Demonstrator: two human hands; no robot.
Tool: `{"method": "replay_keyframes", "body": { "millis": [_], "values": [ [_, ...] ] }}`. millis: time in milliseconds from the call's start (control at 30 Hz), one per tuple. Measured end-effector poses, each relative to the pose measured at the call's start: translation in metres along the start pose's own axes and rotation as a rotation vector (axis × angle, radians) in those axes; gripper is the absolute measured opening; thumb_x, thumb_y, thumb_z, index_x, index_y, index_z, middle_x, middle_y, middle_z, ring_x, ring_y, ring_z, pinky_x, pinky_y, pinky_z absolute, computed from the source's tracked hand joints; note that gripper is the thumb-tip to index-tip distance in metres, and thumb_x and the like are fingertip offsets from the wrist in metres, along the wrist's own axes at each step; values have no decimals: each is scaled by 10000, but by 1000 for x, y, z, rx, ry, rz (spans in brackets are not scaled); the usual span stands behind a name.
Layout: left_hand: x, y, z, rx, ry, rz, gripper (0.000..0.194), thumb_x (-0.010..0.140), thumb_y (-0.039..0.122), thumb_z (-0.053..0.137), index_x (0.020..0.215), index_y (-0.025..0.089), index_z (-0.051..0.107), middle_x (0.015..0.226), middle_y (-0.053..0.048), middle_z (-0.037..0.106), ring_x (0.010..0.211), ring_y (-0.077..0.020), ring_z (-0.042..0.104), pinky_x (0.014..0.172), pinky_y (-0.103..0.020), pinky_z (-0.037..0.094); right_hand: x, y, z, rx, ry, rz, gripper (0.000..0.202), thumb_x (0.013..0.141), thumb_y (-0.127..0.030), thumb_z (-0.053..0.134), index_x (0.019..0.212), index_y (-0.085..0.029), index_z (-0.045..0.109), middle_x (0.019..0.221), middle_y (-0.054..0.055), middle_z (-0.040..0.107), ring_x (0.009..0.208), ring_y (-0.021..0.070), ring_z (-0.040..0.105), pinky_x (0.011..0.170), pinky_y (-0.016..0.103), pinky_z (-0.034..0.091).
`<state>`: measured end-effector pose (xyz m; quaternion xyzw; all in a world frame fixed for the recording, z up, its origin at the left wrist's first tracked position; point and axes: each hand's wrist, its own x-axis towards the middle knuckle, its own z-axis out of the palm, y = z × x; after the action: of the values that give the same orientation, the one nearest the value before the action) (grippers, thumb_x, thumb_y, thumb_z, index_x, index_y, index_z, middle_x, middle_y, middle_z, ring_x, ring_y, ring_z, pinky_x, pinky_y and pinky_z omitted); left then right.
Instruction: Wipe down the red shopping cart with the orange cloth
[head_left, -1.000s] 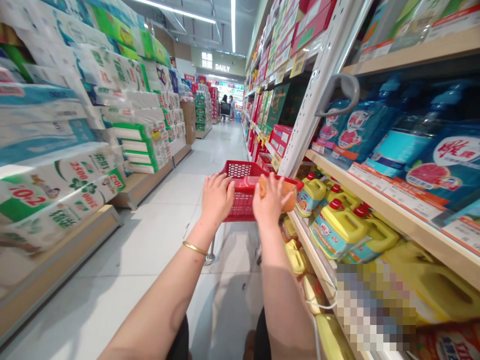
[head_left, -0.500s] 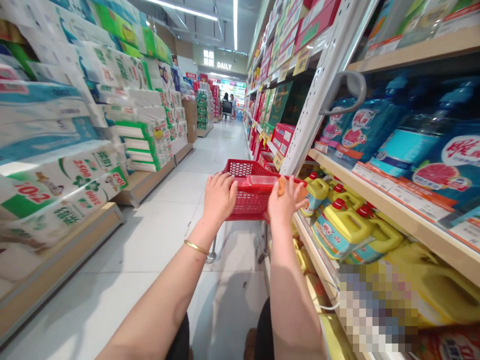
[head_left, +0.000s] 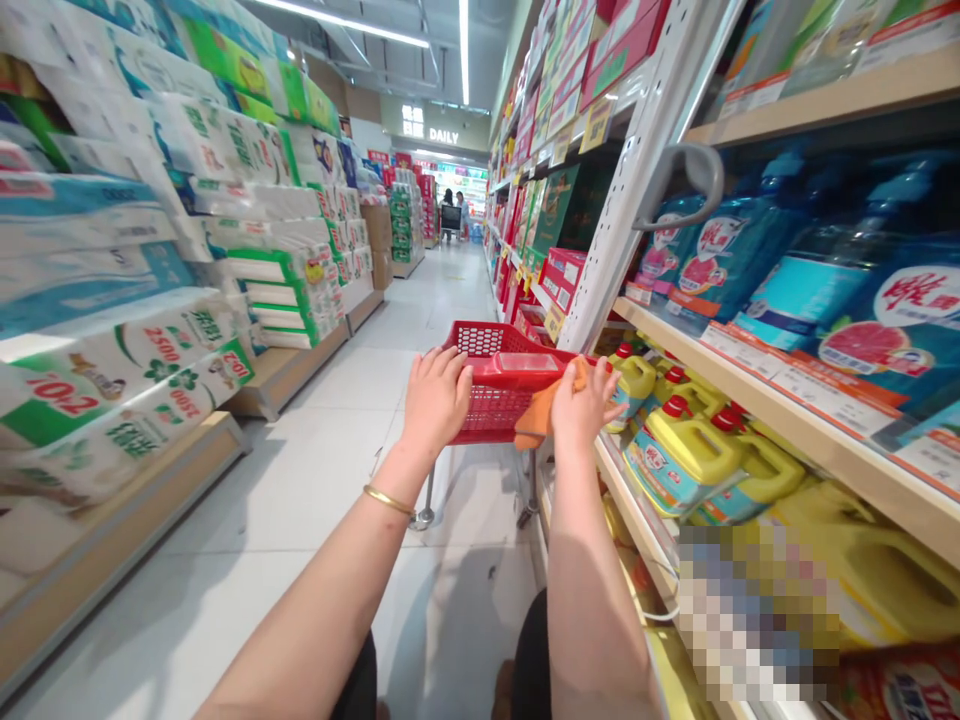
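Note:
A red shopping cart (head_left: 484,405) with a mesh basket stands in front of me. My left hand (head_left: 441,392), below a gold bangle (head_left: 389,501), is closed over the left end of the cart's red handle (head_left: 517,368). At the handle's right end, my right hand (head_left: 583,405) presses an orange cloth (head_left: 537,418) against the bar. Its fingers are partly spread, and the cloth hangs out to the left of the palm. The palm side of both hands is hidden.
Stacks of tissue packs (head_left: 142,365) line the left side on low platforms. Close on my right is a shelf rack (head_left: 795,385) with blue pump bottles (head_left: 739,240) and yellow detergent jugs (head_left: 679,445). A grey hook (head_left: 697,185) juts out. People (head_left: 454,210) stand far down the aisle.
My right hand has slid slightly right along the handle, and much more of the orange cloth now shows beside it. My left hand stays on the handle.

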<state>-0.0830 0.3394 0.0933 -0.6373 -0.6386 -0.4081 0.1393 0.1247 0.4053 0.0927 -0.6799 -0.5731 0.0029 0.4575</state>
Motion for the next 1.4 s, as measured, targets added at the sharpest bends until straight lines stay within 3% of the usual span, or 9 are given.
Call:
{"method": "replay_keyframes", "body": {
  "millis": [300, 367, 533, 600, 867, 933, 1100, 1167, 1400],
  "values": [
    [5, -5, 3, -23, 19, -43, 515, 1113, 414, 297, 1350, 206, 704, 1502, -104, 660, 1480, -314, 510, 1307, -610, 278, -65, -63, 8, 34, -241, -658, 464, 1094, -408, 464, 1540, -333, 572, 1671, 48, 497, 1640, 261, 268, 1317, 691, -45],
    [5, -6, 2, -20, 15, -24, 513, 1113, 415, 297, 1352, 204, 700, 1501, -103, 661, 1478, -311, 513, 1307, -602, 280, -57, -58, 7, 44, -212, -591, 461, 1099, -414, 450, 1535, -330, 577, 1669, 53, 499, 1632, 263, 288, 1311, 702, -44],
    [2, -3, 0, -4, -8, 0, 495, 1113, 414, 320, 1385, 210, 680, 1522, -100, 645, 1484, -312, 507, 1302, -602, 292, -9, -7, 3, 33, -14, -88, 536, 1111, -437, 330, 1530, -238, 598, 1710, 108, 425, 1647, 358, 235, 1266, 800, 47],
    [1, -2, 1, -4, -4, -4, 491, 1114, 417, 326, 1376, 211, 686, 1513, -94, 653, 1483, -314, 507, 1304, -602, 289, -2, 2, 3, 8, 25, -39, 559, 1108, -427, 315, 1542, -204, 588, 1728, 117, 391, 1653, 383, 205, 1273, 789, 59],
    [6, -6, 3, -29, 32, -58, 497, 1116, 406, 300, 1293, 213, 723, 1467, -99, 686, 1464, -310, 529, 1301, -609, 290, -56, -54, 8, 54, -189, -593, 472, 1108, -426, 421, 1533, -296, 580, 1665, 51, 504, 1645, 251, 263, 1326, 681, -21],
    [6, -7, 2, -33, 26, -56, 502, 1117, 411, 297, 1303, 215, 719, 1470, -98, 684, 1466, -311, 527, 1299, -612, 292, -51, -51, 5, 54, -178, -542, 471, 1114, -430, 411, 1531, -294, 583, 1663, 58, 505, 1636, 256, 289, 1317, 702, -24],
    [3, -5, 1, -23, 8, -21, 490, 1114, 421, 317, 1335, 221, 706, 1496, -96, 666, 1476, -305, 518, 1301, -603, 294, -11, -8, -1, 8, -22, -118, 530, 1115, -425, 347, 1543, -230, 591, 1709, 127, 422, 1652, 378, 216, 1269, 796, 80],
    [2, -4, 1, -15, 10, -14, 486, 1113, 423, 324, 1340, 223, 705, 1497, -94, 665, 1476, -306, 518, 1299, -600, 297, -7, -2, 0, 4, 2, -79, 534, 1111, -417, 353, 1548, -218, 586, 1715, 128, 413, 1655, 389, 199, 1271, 795, 85],
    [4, -4, 3, -21, 30, -42, 503, 1120, 410, 294, 1300, 220, 724, 1454, -93, 696, 1460, -302, 536, 1301, -599, 295, -63, -62, 7, 57, -227, -607, 459, 1106, -415, 430, 1521, -314, 599, 1674, 29, 492, 1652, 263, 241, 1325, 691, -32]
  ]
}}
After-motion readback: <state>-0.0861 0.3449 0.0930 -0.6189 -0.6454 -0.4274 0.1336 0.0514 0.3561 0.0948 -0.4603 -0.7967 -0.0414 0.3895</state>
